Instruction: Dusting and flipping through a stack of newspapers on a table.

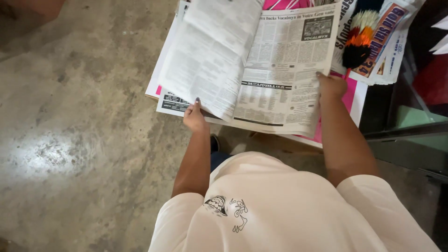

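An open newspaper (275, 65) lies spread over a low surface in front of me. My left hand (195, 117) pinches the lower edge of a lifted page (210, 51) that curls up over the left half. On the right edge of the paper, my right hand (330, 86) presses down flat with fingers on the sheet. Both arms reach forward from my cream shirt at the bottom of the view.
Under the newspaper lie pink sheets (347, 100) and more papers (385, 46) at the upper right. A feather duster (360, 37) with black, orange and white feathers rests on those papers. A glass-fronted cabinet (410, 121) stands at the right. Grey concrete floor (79, 116) fills the left.
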